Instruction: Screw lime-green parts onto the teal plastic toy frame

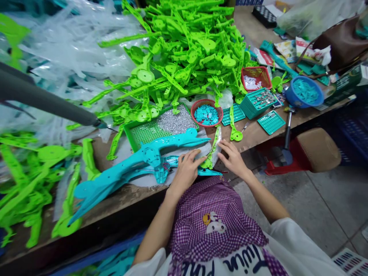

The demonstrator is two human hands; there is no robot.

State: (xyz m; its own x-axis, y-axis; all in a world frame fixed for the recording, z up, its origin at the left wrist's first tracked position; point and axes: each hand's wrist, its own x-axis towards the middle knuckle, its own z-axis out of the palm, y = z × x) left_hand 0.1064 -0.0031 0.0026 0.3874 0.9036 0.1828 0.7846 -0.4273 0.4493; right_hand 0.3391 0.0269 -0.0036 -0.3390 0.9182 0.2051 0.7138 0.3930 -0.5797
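A narrow bright-green plastic part [207, 162] with a whitish, see-through strip [216, 147] along its right side lies between my hands at the table's front edge. My left hand [187, 168] is closed on the lower left side of the green part, thumb and fingertips against it. From the right, the bent fingers of my right hand [232, 158] hold the strip side. Large turquoise plastic parts [152, 155] lie on a pale sheet to the left, partly beneath my left hand.
Behind are a green tray [135, 132] of small metal pieces, a red basket [193, 115] of turquoise pieces and a heap of green parts [186, 50]. A screwdriver-like tool [57, 96] hangs at left. To the right are stacked teal trays [249, 107], a blue bowl [291, 97] and a hammer [288, 128].
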